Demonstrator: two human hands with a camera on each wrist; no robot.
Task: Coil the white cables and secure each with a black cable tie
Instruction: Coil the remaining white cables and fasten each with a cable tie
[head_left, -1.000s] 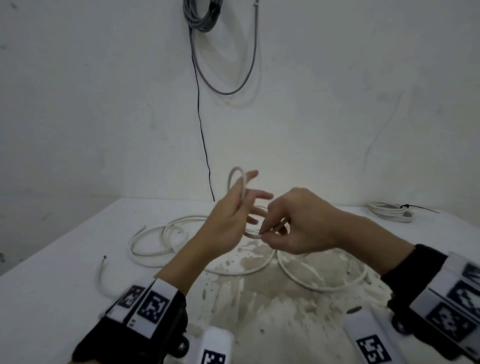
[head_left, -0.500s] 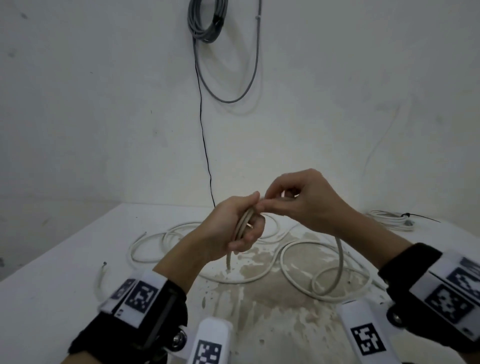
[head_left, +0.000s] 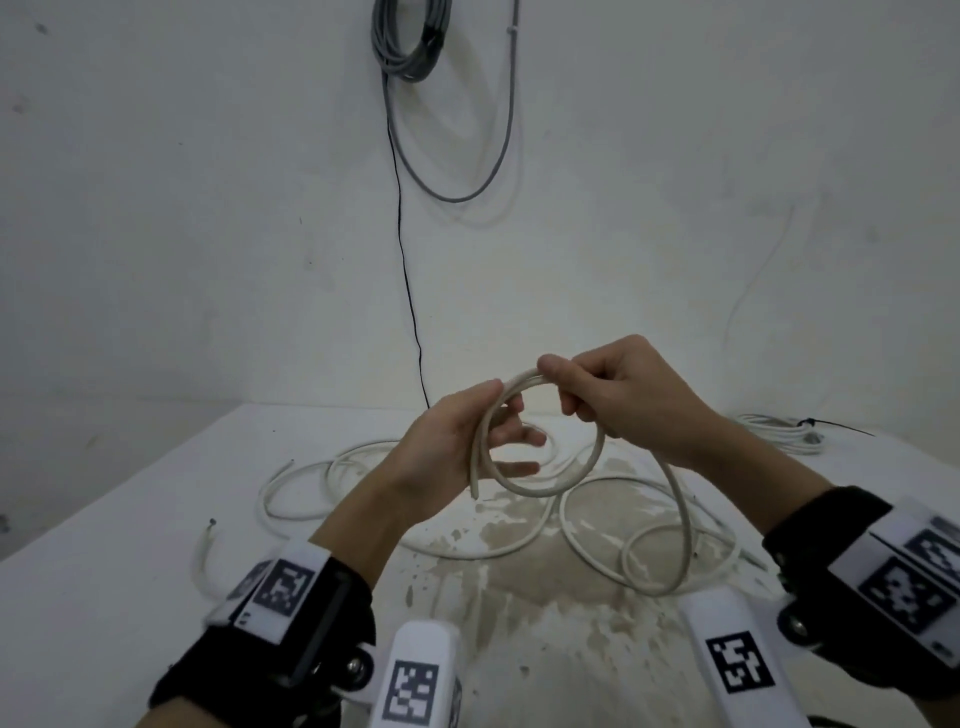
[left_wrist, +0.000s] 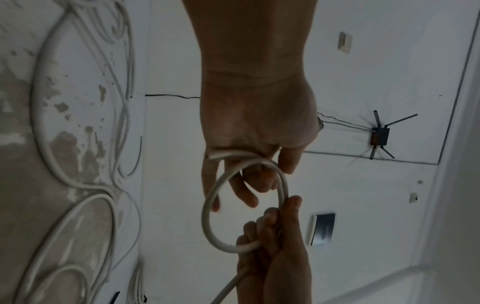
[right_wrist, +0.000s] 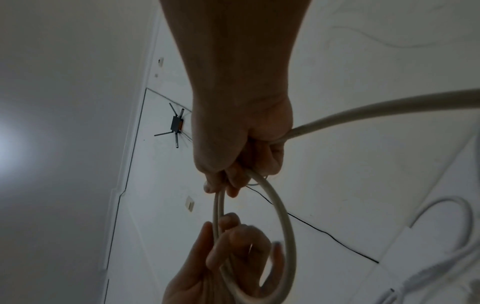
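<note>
My right grip (head_left: 618, 387) closes over the top of the white cable (head_left: 540, 488), so where the loop's strands cross under my fingers is hidden. In the right wrist view my left grip (right_wrist: 221, 265) is blurred and cut off by the bottom edge, and the cable runs out of the picture's right side. Well beyond my right grip, the coiled cable (head_left: 779, 434) on the counter (head_left: 130, 597) is too small to count its turns. The grey cable bundle (head_left: 410, 41) on the wall is cropped at the top.
</note>
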